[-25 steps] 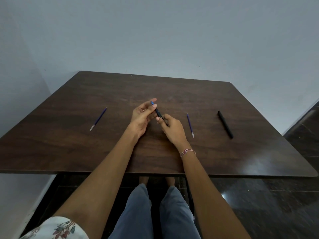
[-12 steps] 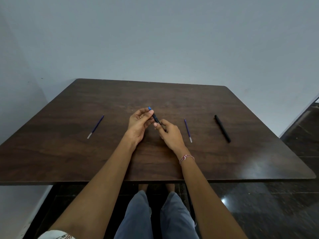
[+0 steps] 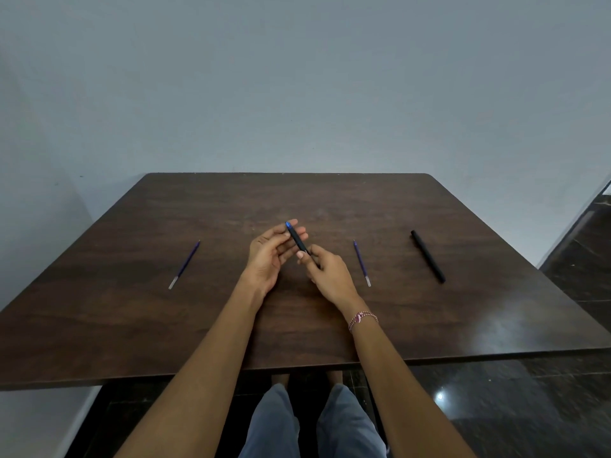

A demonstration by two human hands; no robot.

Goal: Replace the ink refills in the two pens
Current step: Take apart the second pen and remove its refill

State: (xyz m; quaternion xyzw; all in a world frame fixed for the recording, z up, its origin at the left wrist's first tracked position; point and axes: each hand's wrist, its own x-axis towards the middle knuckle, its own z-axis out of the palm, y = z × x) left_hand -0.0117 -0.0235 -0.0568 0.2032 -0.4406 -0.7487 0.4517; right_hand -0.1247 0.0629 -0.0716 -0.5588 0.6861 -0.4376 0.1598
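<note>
Black pen (image 3: pixel 298 240) with a blue end cap, slim, tilted with the blue end away from you, held above the middle of the dark wood table (image 3: pixel 132 309). Your left hand (image 3: pixel 269 256) is palm-up and half open, fingers cradling the pen's upper end. Your right hand (image 3: pixel 325 272) pinches the lower end between thumb and fingers; cord bracelet (image 3: pixel 362 318) on that wrist. Hands close together, both on the pen. Second black pen (image 3: pixel 427 256) lies flat, far right. One blue refill (image 3: pixel 361 262) lies just right of your right hand, another blue refill (image 3: pixel 184 264) well left, both clear tips toward you.
</note>
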